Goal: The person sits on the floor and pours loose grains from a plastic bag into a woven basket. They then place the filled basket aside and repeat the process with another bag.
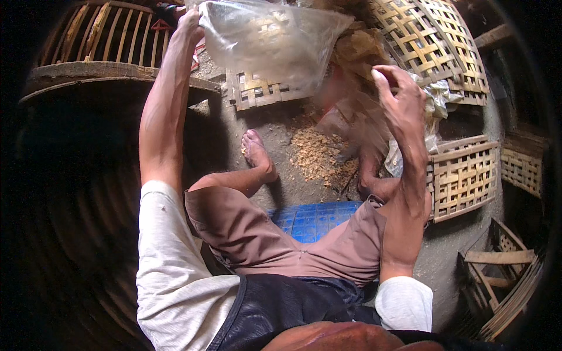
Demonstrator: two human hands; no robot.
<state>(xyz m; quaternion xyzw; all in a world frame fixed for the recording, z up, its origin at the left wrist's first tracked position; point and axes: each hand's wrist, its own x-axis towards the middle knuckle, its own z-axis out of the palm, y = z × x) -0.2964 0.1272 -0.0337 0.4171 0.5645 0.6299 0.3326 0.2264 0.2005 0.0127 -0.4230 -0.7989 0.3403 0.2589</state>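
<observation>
My left hand is raised at the upper left, closed on the corner of a large clear plastic bag. The bag spreads out to the right, blurred in its middle. My right hand is raised at the right, thumb and fingers curled towards each other, with no object visible between them. Behind and below it are thin, blurred plastic bags, one yellowish. Under the clear bag lies a woven bamboo panel. A heap of crumbly tan material lies on the ground between my feet.
A blue plastic crate is beneath me. Woven bamboo panels lean at the upper right; another bamboo panel lies near my right knee. A slatted bamboo structure stands at the upper left, and a wooden frame at the lower right.
</observation>
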